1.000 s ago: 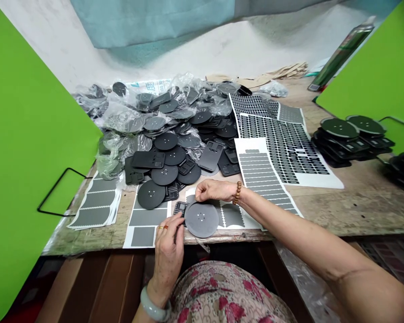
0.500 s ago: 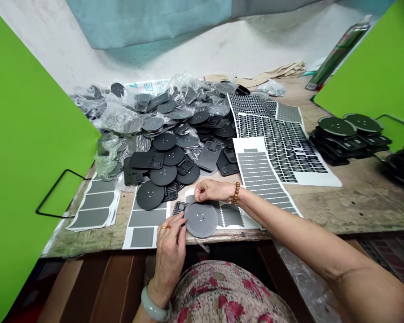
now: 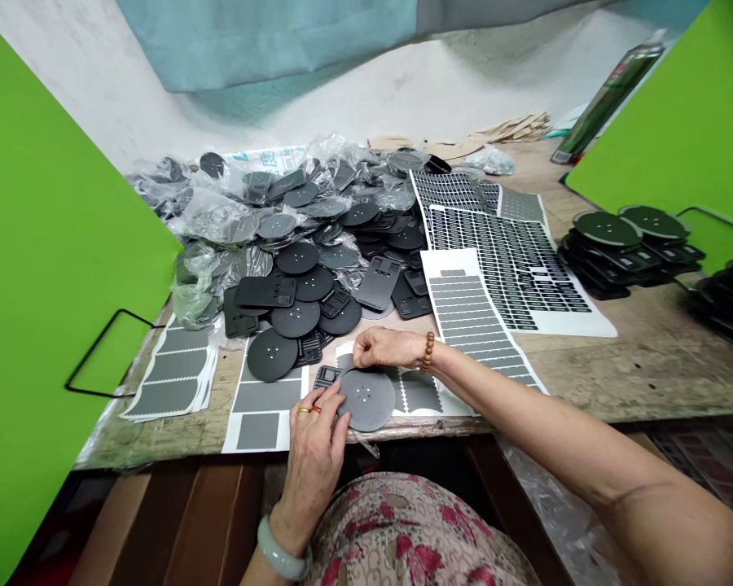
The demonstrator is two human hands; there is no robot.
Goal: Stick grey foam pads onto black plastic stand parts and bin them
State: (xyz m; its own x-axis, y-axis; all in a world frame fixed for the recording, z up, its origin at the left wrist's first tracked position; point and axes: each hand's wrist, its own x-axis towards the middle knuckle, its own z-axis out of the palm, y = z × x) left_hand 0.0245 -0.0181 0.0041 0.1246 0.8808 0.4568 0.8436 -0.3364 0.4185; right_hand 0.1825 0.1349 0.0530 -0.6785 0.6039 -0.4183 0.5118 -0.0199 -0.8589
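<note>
A dark grey round plate with small holes in its middle lies at the front edge of the table. The fingers of my left hand rest stretched out along its left rim, thumb apart from them. At the far rim, my right hand is closed in a pinch; whatever its fingertips hold is hidden. A small black slotted part sits just left of the plate. Partly under my right hand and the plate lies a sheet of grey stickers.
A heap of black plates, many in clear bags, fills the table's middle. More sticker sheets lie left and right. Stacked black stands, a spray can and green panels are at the sides.
My left hand has shifted slightly right and up, with its fingers further onto the plate's rim. My right hand has stayed nearly in place.
</note>
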